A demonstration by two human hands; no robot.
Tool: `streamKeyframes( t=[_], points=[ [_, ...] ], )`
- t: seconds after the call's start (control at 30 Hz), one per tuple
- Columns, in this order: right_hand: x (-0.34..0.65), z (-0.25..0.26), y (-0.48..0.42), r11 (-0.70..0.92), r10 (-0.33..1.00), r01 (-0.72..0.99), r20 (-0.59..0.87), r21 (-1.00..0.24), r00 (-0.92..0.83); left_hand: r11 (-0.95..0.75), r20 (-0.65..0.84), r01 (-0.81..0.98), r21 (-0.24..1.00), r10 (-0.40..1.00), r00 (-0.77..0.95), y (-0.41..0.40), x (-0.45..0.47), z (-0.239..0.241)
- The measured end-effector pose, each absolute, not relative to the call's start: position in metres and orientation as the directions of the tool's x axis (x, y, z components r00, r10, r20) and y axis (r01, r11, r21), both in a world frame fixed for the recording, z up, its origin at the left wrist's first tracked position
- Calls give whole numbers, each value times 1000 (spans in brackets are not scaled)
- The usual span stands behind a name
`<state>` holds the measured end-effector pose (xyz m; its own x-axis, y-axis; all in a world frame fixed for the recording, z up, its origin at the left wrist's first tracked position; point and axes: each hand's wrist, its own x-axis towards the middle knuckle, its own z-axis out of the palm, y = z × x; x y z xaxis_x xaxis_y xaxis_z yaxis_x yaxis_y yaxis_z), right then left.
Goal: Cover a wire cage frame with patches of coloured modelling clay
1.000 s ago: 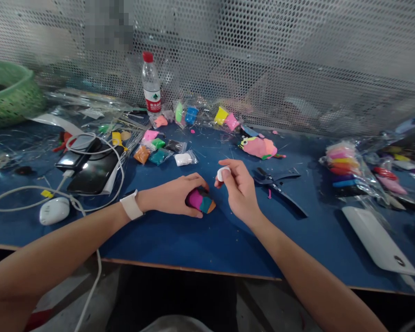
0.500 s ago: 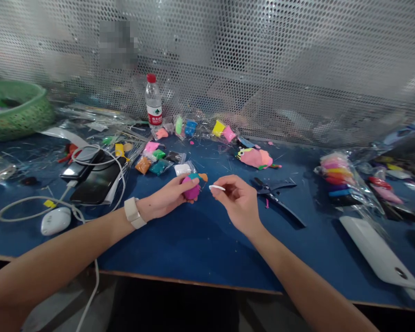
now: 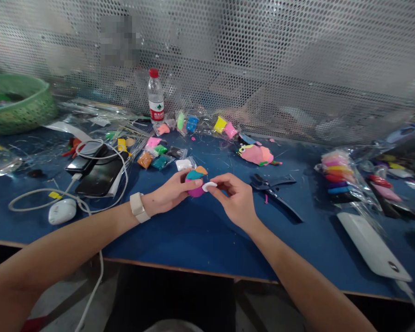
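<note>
My left hand (image 3: 173,190) is closed around a purple clay figure (image 3: 195,191) that has a teal patch and an orange piece on top. Between the thumb and fingers of my right hand (image 3: 233,196) is a flat white clay disc (image 3: 209,186), held against or very close to the figure's right side; whether they touch I cannot tell. Beyond the hands lies a small packet of white clay (image 3: 184,164). A pink clay fish (image 3: 255,154) rests farther back to the right. Dark pliers (image 3: 276,196) lie on the table beside my right hand.
Several clay packets (image 3: 161,161) and a water bottle (image 3: 156,99) stand behind. To the left are a black phone (image 3: 102,177), white cable, earbud case (image 3: 62,211) and green basket (image 3: 38,108). At right are stacked clay packs (image 3: 337,173) and a white power bank (image 3: 373,246). A perforated metal panel (image 3: 228,55) closes the back.
My right hand has brought the white disc leftward to the purple figure and turned its flat face more into view. The left hand has turned the figure slightly, showing more teal.
</note>
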<state>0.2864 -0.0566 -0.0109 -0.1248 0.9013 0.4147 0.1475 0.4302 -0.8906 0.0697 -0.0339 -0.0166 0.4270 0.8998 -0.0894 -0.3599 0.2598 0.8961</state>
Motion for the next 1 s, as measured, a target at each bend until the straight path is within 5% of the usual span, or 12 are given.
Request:
streamKeyframes(
  t=[1.0],
  points=[
    [286, -16, -51, 390, 908, -21, 388, -921, -157, 194, 49, -454, 870, 881, 470, -38, 70, -22]
  ],
)
